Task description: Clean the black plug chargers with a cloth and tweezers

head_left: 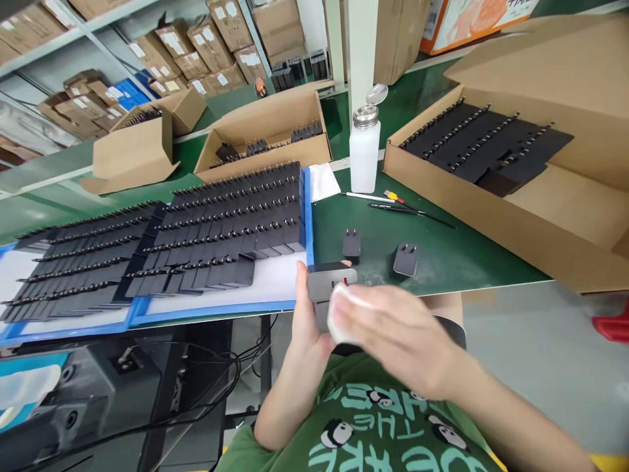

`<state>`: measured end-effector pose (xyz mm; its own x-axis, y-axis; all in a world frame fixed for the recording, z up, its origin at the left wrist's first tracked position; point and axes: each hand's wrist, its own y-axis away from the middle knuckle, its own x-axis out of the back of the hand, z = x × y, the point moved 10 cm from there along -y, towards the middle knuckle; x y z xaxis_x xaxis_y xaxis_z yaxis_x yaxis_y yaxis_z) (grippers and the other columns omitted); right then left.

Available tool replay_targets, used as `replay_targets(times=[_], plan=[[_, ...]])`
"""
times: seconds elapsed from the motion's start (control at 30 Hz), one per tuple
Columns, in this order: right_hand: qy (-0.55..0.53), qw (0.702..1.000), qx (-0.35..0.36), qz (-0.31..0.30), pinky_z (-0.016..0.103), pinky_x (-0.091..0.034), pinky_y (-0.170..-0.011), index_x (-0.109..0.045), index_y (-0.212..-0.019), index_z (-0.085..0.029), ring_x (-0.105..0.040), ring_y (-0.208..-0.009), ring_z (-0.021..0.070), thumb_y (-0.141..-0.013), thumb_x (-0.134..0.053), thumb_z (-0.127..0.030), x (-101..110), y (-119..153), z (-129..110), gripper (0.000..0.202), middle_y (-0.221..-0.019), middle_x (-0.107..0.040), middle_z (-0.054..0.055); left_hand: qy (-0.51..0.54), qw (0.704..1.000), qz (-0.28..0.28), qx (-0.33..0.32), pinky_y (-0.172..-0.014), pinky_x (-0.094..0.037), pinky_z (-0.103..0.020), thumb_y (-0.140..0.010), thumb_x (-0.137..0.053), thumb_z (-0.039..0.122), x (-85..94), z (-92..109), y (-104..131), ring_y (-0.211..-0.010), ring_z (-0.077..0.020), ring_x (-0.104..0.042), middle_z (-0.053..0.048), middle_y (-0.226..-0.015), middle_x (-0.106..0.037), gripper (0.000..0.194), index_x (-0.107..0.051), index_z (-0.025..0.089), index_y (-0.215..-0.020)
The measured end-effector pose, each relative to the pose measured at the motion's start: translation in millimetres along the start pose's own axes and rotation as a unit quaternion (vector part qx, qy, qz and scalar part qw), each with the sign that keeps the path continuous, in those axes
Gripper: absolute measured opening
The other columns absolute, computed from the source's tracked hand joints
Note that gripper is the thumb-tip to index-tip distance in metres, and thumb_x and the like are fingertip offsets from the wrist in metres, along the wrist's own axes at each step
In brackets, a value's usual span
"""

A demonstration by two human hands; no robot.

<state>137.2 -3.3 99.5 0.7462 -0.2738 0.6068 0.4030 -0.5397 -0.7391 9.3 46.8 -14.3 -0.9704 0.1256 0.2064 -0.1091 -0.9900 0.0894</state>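
In the head view, my left hand [310, 324] is closed around black power adapters [322, 283], with a grey face and small port slots turned up. My right hand [407, 337] pinches a white cloth [346, 314] and presses it against the adapters, covering part of them. Just beyond my hands, a black plug adapter [351, 244] stands on the green mat with its prongs up. Another plug adapter [405, 259] rests to its right. How many adapters my left hand holds is partly hidden by the cloth.
Blue-edged trays [275, 278] at left carry rows of adapters. A white pump bottle [364, 154], tweezers [410, 210] and a white tissue [323, 182] are at the back. An open cardboard box [472, 210] of adapters stands right; another box [265, 157] sits behind.
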Motion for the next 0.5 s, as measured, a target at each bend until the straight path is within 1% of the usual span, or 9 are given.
replay_targets(times=[0.03, 0.1, 0.13, 0.2, 0.23, 0.3, 0.37, 0.4, 0.5], plan=[[0.009, 1.000, 0.019, -0.019, 0.034, -0.064, -0.090, -0.075, -0.110, -0.015, -0.072, -0.108, 0.0173, -0.103, -0.040, -0.012, -3.7, 2.8, -2.7, 0.036, -0.108, -0.079, 0.007, 0.028, 0.999, 0.002, 0.019, -0.069, -0.064, -0.046, -0.090, 0.008, 0.078, 0.5, -3.3, 0.4, -0.081, -0.0277, -0.075, -0.015, -0.095, -0.073, 0.099, -0.061, 0.017, -0.125], [0.038, 0.999, -0.014, -0.016, 0.041, -0.062, -0.095, -0.073, -0.114, -0.012, -0.069, -0.117, 0.0231, -0.095, -0.049, -0.002, -3.3, 5.7, 3.9, 0.033, -0.116, -0.077, 0.011, 0.123, 0.989, 0.011, 0.078, -0.067, -0.064, -0.045, -0.089, 0.001, 0.082, 0.7, -13.1, 2.6, -0.078, -0.0272, -0.074, -0.015, -0.095, -0.073, 0.097, -0.062, 0.016, -0.121], [0.035, 0.999, -0.030, -0.004, 0.040, -0.062, -0.097, -0.073, -0.115, -0.012, -0.068, -0.119, 0.0231, -0.094, -0.050, -0.002, -1.9, 6.0, 4.4, 0.032, -0.116, -0.077, 0.012, 0.156, 0.983, 0.012, 0.096, -0.068, -0.064, -0.045, -0.089, -0.002, 0.083, -0.3, -15.3, 4.1, -0.079, -0.0268, -0.074, -0.014, -0.094, -0.073, 0.095, -0.063, 0.016, -0.118], [-0.023, 1.000, -0.003, -0.009, 0.036, -0.059, -0.103, -0.071, -0.119, -0.012, -0.063, -0.126, 0.0209, -0.099, -0.044, -0.009, -7.9, 6.0, -10.1, 0.034, -0.119, -0.076, 0.010, 0.207, 0.971, 0.009, 0.119, -0.077, -0.063, -0.043, -0.089, -0.012, 0.085, -4.4, -16.2, 6.9, -0.085, -0.0263, -0.075, -0.012, -0.095, -0.073, 0.089, -0.066, 0.017, -0.111], [-0.054, 0.998, 0.021, -0.023, 0.034, -0.057, -0.107, -0.070, -0.121, -0.011, -0.061, -0.129, 0.0198, -0.101, -0.041, -0.012, -13.5, 7.1, -19.6, 0.036, -0.121, -0.075, 0.009, 0.248, 0.959, 0.012, 0.135, -0.081, -0.063, -0.041, -0.089, -0.021, 0.084, -6.9, -17.7, 8.6, -0.087, -0.0259, -0.074, -0.011, -0.095, -0.073, 0.084, -0.068, 0.018, -0.108], [-0.082, 0.994, 0.055, -0.041, 0.033, -0.054, -0.110, -0.068, -0.124, -0.009, -0.058, -0.133, 0.0189, -0.102, -0.039, -0.012, -21.2, 13.2, -30.8, 0.037, -0.124, -0.074, 0.009, 0.355, 0.917, 0.035, 0.178, -0.083, -0.062, -0.038, -0.087, -0.040, 0.082, -11.0, -23.6, 12.5, -0.083, -0.0236, -0.073, -0.008, -0.091, -0.073, 0.072, -0.070, 0.018, -0.101], [-0.062, 0.996, 0.046, -0.039, 0.035, -0.055, -0.107, -0.067, -0.125, -0.006, -0.059, -0.132, 0.0201, -0.098, -0.043, -0.005, -21.4, 21.8, -24.3, 0.036, -0.124, -0.074, 0.011, 0.447, 0.866, 0.074, 0.211, -0.078, -0.061, -0.035, -0.081, -0.056, 0.080, -12.2, -30.0, 15.8, -0.076, -0.0198, -0.070, -0.005, -0.084, -0.072, 0.064, -0.071, 0.019, -0.096], [-0.046, 0.998, 0.039, -0.033, 0.037, -0.057, -0.104, -0.067, -0.125, -0.005, -0.060, -0.130, 0.0212, -0.096, -0.044, -0.002, -18.2, 25.7, -18.4, 0.037, -0.123, -0.074, 0.012, 0.473, 0.849, 0.092, 0.219, -0.074, -0.061, -0.033, -0.077, -0.061, 0.079, -11.4, -32.1, 16.6, -0.072, -0.0182, -0.069, -0.004, -0.081, -0.071, 0.063, -0.071, 0.019, -0.094], [-0.015, 1.000, 0.004, 0.011, 0.038, -0.060, -0.096, -0.070, -0.118, -0.005, -0.066, -0.120, 0.0230, -0.091, -0.048, 0.003, -1.5, 28.0, -2.8, 0.035, -0.112, -0.077, 0.014, 0.489, 0.836, 0.116, 0.221, -0.059, -0.056, -0.028, -0.070, -0.069, 0.079, -7.5, -32.8, 16.4, -0.063, -0.0165, -0.065, -0.004, -0.077, -0.071, 0.064, -0.072, 0.019, -0.094]])
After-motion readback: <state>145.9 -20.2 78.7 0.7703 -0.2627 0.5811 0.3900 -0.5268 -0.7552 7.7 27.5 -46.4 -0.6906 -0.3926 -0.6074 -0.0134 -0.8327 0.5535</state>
